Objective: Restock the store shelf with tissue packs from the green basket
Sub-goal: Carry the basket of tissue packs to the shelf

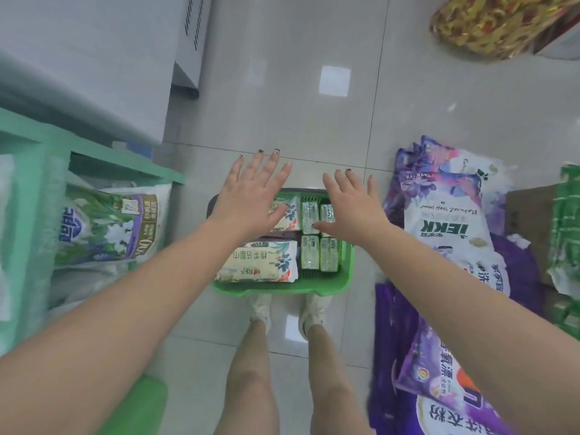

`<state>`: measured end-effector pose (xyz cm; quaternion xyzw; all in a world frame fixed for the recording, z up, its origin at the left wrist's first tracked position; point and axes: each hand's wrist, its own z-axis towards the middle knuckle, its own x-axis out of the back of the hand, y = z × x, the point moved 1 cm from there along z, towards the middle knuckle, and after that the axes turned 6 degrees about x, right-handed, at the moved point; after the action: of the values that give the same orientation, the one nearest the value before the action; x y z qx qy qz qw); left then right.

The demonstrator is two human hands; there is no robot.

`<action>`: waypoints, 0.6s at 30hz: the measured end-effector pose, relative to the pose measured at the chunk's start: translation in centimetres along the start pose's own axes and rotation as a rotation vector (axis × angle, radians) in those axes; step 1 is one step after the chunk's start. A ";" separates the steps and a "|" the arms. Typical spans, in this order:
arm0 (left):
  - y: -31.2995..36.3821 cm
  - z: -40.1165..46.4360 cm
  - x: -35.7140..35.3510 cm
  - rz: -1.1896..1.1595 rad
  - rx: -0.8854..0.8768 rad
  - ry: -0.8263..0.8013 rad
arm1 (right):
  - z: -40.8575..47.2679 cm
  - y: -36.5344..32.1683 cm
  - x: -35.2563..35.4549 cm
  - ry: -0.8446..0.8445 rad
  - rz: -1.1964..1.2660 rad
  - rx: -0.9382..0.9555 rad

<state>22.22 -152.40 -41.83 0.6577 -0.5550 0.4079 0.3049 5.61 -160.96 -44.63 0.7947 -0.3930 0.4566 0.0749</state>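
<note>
- Both grips are spread flat and hold nothing: left hand [251, 199] and right hand [354, 204] hover over the green basket [282, 287].
- Tissue packs [260, 262] lie inside the basket, on the tiled floor [282, 105].
- They look light, soft and slippery in film wrap; best grasped across the long sides.
- Green shelf [47, 146] stands left; purple bags [445, 233] lie right.
</note>
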 end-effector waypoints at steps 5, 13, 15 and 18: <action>-1.2 3.5 -5.2 -0.006 0.019 -0.071 | 3.6 1.5 -3.5 -0.029 -0.006 -0.005; -3.3 8.6 -12.3 0.004 0.047 -0.186 | 8.7 3.1 -9.0 -0.106 -0.027 -0.021; -3.3 9.7 -13.8 0.015 0.039 -0.215 | 9.8 3.5 -10.1 -0.123 -0.017 -0.031; -3.2 11.0 -15.7 -0.002 0.046 -0.272 | 11.6 3.8 -11.3 -0.142 -0.003 -0.043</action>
<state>26.75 -153.61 -60.74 0.7143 -0.5812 0.3272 0.2122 7.58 -162.80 -61.04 0.8238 -0.4058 0.3905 0.0648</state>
